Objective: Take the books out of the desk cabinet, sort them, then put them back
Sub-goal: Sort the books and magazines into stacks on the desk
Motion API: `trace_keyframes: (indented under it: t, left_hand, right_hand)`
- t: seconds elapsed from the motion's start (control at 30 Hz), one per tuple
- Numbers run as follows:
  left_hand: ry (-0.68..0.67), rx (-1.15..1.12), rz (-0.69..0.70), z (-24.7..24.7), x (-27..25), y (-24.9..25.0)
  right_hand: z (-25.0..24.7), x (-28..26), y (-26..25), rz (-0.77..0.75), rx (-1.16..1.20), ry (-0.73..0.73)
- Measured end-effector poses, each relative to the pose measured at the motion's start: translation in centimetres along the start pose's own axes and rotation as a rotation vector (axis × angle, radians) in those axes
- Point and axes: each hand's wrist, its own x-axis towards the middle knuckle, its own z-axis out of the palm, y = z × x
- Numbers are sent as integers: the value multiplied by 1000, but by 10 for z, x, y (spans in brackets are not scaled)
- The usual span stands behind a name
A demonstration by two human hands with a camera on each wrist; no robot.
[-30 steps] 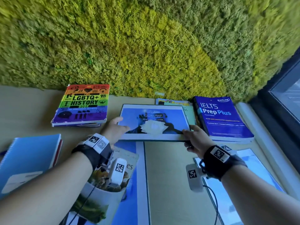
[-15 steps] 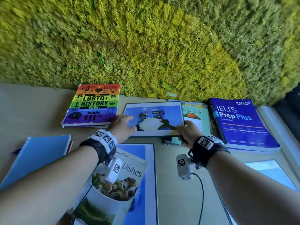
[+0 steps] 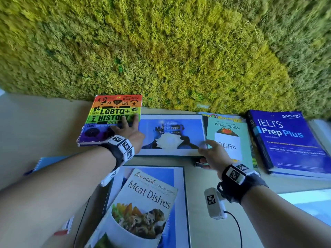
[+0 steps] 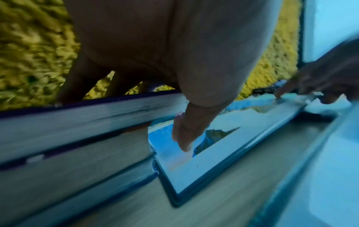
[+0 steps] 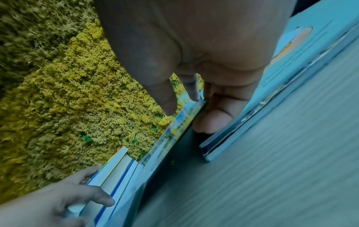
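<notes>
A flat blue picture book (image 3: 188, 129) lies on the desk between the rainbow LGBTQ+ History book (image 3: 107, 119) and the pale green Frida Kahlo book (image 3: 229, 140). My left hand (image 3: 126, 127) rests with spread, straight fingers on the rainbow book's right side. In the left wrist view its thumb (image 4: 184, 138) points down at the blue book (image 4: 223, 153). My right hand (image 3: 209, 153) pinches the blue book's near right corner. In the right wrist view the book's thin edge (image 5: 180, 122) passes between the fingertips above and the fingers below.
A dark blue IELTS Prep Plus book (image 3: 286, 140) lies at the far right. Nearer me, a Meat Dishes book (image 3: 143, 208) lies on a large blue-framed book (image 3: 179, 194). A blue spiral notebook (image 3: 46, 161) is at the left. A moss wall (image 3: 161, 51) backs the desk.
The blue picture book slid left off the Frida Kahlo book, toward the rainbow book. My left hand moved from its left edge onto the rainbow book. My right hand stayed at its right corner.
</notes>
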Motion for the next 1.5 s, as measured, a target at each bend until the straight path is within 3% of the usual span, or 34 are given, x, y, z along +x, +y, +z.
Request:
trace_keyframes:
  t: [0.23,0.53,0.7,0.87,0.93,1.03,1.17,1.4,1.5]
  left_hand:
    - [-61,209,-46,-17,-2,4]
    - [-100,225,-87,16,17,-35]
    - [-55,123,-111,24,28,-37]
    - [-30,-162,-178,28,41,-55]
    - [-64,-154,-140,17,27,-54]
    - [-7,-333,11,5,-3,-54]
    - [69,-556,129,24,-66,-48]
    - [-102,-633,29,90,-162,-59]
    - [-91,-738,35,105,-176,-59]
  right_hand:
    - [-1,0,4,3,-57,-30]
    - [10,3,4,-75,-135,-51]
    - [13,5,5,-76,-185,-34]
    - [13,6,-2,-97,-275,-65]
    - [9,0,-3,-120,-331,-68]
    - [0,-21,-1,-167,-315,-53]
    - [1,-71,9,-109,-216,-208]
    - [41,-136,49,-45,-398,-361]
    - [52,-140,57,-34,-390,-355]
